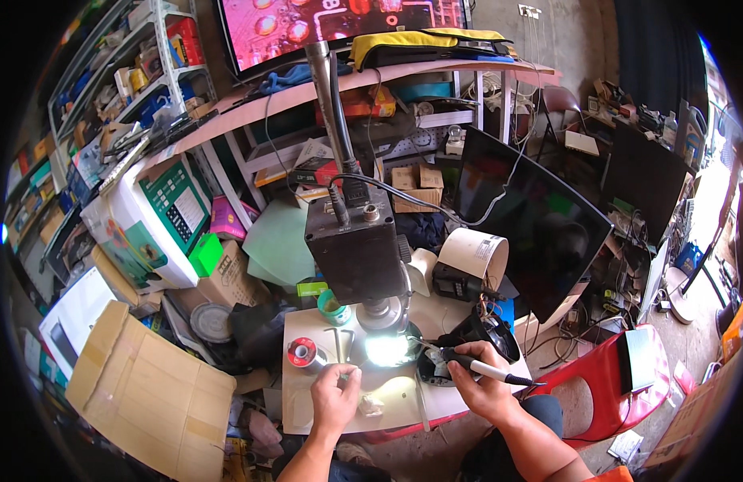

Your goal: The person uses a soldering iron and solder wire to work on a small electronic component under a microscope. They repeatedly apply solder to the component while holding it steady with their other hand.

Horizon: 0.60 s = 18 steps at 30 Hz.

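My left hand [336, 392] rests on a white work mat [303, 402], pinching a thin strand, likely solder wire, that points toward the brightly lit spot [387, 350] under the microscope [360, 253]. My right hand [480, 384] grips a pen-shaped soldering iron [477, 368] with a black and white handle, its tip aimed left into the lit spot. What lies under the light is washed out by glare. A spool of solder [302, 352] with red sides sits just left of my left hand.
A dark monitor [532, 229] leans at the right. A red plastic stool [608, 377] stands at the lower right. Cardboard boxes [146, 394] and cartons pile up on the left. A white roll [476, 253], shelves and a big screen [339, 20] are behind.
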{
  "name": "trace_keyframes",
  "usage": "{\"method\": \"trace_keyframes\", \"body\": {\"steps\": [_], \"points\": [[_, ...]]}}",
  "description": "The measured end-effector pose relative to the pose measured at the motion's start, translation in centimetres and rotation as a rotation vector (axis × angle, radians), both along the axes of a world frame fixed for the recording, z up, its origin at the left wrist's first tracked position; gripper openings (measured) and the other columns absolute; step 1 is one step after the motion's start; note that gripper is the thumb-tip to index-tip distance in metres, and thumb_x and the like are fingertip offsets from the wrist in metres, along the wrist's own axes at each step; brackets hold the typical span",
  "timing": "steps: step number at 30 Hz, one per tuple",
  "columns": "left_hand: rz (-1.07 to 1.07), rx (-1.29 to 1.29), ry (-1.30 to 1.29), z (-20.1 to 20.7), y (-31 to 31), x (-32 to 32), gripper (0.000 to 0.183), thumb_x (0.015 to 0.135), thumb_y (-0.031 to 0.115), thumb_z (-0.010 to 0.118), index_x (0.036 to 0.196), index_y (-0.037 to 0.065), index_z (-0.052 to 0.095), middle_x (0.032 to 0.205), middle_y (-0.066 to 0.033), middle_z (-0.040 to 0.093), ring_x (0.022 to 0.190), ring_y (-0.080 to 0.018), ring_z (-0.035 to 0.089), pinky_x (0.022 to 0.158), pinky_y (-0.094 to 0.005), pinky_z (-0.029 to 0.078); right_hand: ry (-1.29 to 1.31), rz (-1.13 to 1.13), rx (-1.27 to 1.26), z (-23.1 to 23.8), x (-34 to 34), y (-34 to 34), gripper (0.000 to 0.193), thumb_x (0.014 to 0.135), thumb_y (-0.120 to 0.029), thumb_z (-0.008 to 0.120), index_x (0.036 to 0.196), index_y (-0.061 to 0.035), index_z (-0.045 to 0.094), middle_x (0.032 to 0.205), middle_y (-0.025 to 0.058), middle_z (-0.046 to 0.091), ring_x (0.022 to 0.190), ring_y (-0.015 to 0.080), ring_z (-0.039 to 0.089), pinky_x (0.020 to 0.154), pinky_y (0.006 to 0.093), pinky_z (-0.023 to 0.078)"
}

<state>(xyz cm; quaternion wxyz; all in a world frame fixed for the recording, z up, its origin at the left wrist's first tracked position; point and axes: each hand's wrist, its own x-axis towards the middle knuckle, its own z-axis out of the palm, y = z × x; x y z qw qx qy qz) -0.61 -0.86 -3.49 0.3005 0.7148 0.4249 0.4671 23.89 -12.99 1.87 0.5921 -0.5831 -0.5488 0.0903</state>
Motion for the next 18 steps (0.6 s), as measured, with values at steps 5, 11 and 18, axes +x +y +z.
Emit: {"method": "trace_keyframes", "body": {"steps": [5,11,18], "points": [[0.001,0.048,-0.015,-0.02,-0.04,0.17,0.009,0.094,0.008,0.073,0.097,-0.001,0.071,0.071,0.0025,0.062,0.059,-0.003,0.051,0.054,-0.0231,0.042,-0.019,0.001,0.017,0.1,0.04,0.21,0.025,0.088,-0.006,0.077,0.105,0.0012,0.062,0.083,0.0127,0.068,0.066,0.0207,0.067,0.059,0.0323,0.053],[0.008,-0.003,-0.007,-0.18,-0.07,0.17,0.011,0.091,0.009,0.075,0.096,0.0,0.071,0.079,-0.0057,0.067,0.062,-0.0122,0.058,0.058,-0.0277,0.047,-0.018,0.004,0.0,0.03,0.22,0.09,0.024,0.089,-0.006,0.077,0.106,0.0016,0.062,0.082,0.009,0.068,0.067,0.0135,0.062,0.06,0.0292,0.051],[-0.009,0.013,-0.004,-0.27,-0.23,0.38,0.01,0.093,0.009,0.074,0.097,0.0,0.071,0.07,0.003,0.062,0.059,-0.0033,0.05,0.054,-0.0231,0.042,-0.003,0.008,0.011,-0.23,0.21,0.18,0.024,0.089,-0.007,0.078,0.105,0.0017,0.063,0.08,0.0077,0.068,0.064,0.0127,0.061,0.058,0.0283,0.05]]}}
